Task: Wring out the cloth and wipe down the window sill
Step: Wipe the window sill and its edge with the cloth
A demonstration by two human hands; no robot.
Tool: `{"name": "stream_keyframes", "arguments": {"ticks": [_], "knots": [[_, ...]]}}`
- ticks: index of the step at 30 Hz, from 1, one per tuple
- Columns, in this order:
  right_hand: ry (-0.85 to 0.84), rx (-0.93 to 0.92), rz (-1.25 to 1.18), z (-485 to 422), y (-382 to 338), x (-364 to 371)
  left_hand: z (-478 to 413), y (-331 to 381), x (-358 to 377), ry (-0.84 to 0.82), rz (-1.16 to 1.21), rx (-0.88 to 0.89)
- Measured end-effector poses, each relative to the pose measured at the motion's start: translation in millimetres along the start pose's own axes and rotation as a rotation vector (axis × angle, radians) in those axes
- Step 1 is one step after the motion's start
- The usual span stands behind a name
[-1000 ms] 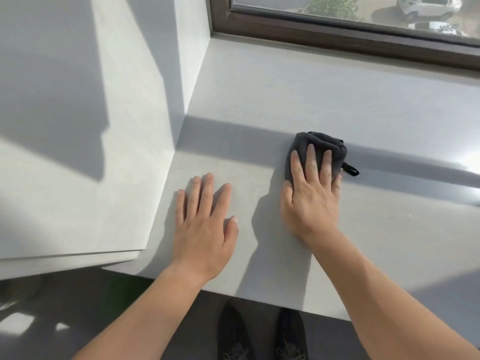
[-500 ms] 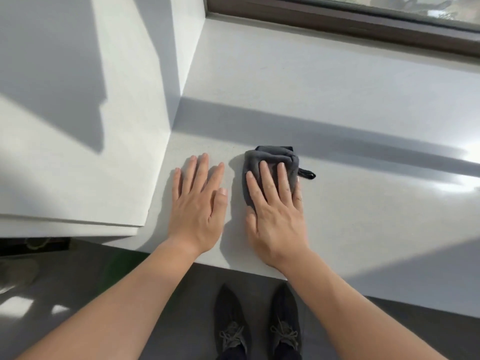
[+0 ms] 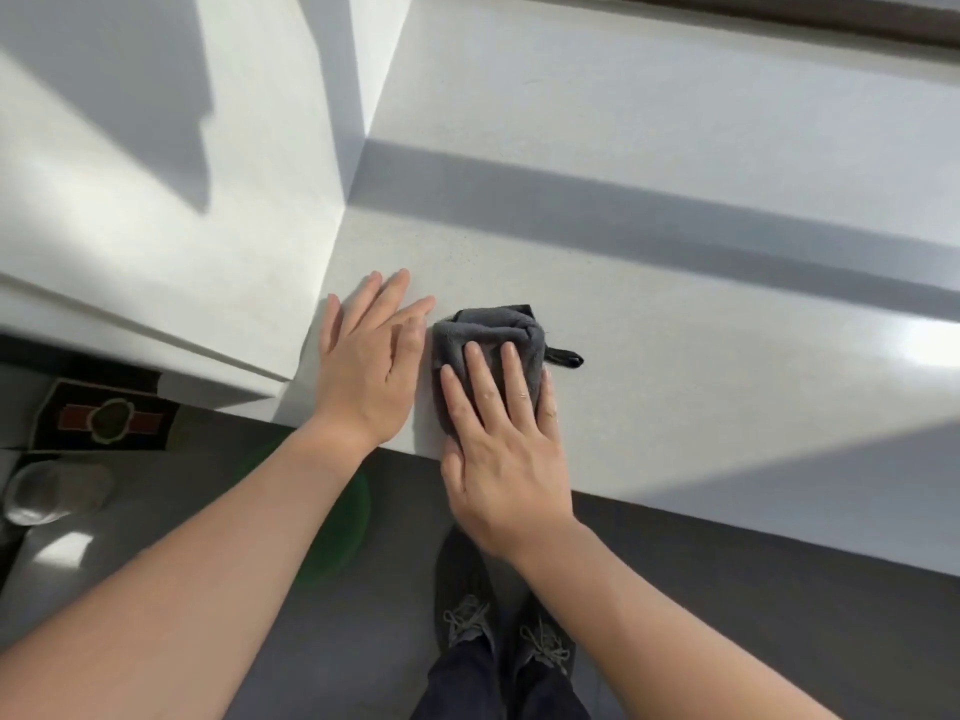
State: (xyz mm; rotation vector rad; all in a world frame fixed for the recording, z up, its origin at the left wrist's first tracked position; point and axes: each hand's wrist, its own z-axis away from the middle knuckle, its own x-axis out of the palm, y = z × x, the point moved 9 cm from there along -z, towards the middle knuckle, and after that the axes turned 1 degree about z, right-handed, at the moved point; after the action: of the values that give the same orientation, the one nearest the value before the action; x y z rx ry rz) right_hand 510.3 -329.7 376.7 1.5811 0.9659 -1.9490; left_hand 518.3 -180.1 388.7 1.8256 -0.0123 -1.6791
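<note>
A grey cloth (image 3: 488,337), bunched into a thick wad, is pressed flat against the white sill (image 3: 675,324) by the right hand (image 3: 501,449). The fingers (image 3: 514,379) of that hand are laid straight and spread over the near half of the cloth, the palm reaching back past the front edge of the sill; nothing is clenched or pinched, so the cloth is held down by pressure rather than grasped. A small black loop (image 3: 563,357) is seen sticking out of the cloth on its right side and lying on the sill. The cloth is placed near the front edge of the sill, close to its left end, just right of the left hand (image 3: 366,371). The left hand is spread flat and empty on the sill, fingers extended toward the wall corner, its thumb side almost touching the cloth's left edge; whether the two actually touch cannot be told. A broad band of shadow is cast across the sill beyond both hands, and a bright patch of glare is seen at the far right. The brown window frame (image 3: 831,15) is visible along the top. Below the sill, a grey floor (image 3: 779,641) and two dark laced shoes (image 3: 470,615) are seen.
</note>
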Motion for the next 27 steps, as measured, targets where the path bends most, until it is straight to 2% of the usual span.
{"name": "stream_keyframes", "arguments": {"ticks": [3, 7, 9, 10, 13, 15, 17, 21, 27], "knots": [[0.017, -0.017, 0.021, 15.2, 33.3, -5.6, 4.6, -2.0, 4.1, -0.028, -0.050, 0.022], [0.140, 0.301, 0.033, 54.0, 115.2, -24.1, 6.2, 1.0, 12.2, -0.069, -0.160, 0.017], [0.183, 0.393, 0.029, 51.8, 104.3, -25.8, 5.7, 0.0, 14.0, -0.076, -0.210, 0.015], [0.179, 0.353, 0.025, 44.0, 84.9, -22.7, 5.2, 0.3, 15.2, -0.083, -0.231, 0.014], [0.095, 0.041, 0.018, 32.2, 24.5, -8.3, 2.7, 6.1, 15.1, -0.092, -0.262, -0.024], [0.082, -0.029, 0.024, 42.4, 36.4, -10.6, 1.8, 14.2, 13.0, -0.093, -0.240, -0.058], [0.078, 0.057, 0.034, 60.5, 79.8, -16.6, 1.0, 28.7, 13.5, -0.097, -0.189, -0.032], [0.040, 0.458, 0.007, 99.8, 182.4, -33.5, -5.9, 59.9, 28.9, -0.136, -0.106, 0.086], [0.075, 0.491, -0.026, 88.3, 192.8, -47.6, -28.9, 88.8, 48.2, -0.155, -0.062, 0.120]]}}
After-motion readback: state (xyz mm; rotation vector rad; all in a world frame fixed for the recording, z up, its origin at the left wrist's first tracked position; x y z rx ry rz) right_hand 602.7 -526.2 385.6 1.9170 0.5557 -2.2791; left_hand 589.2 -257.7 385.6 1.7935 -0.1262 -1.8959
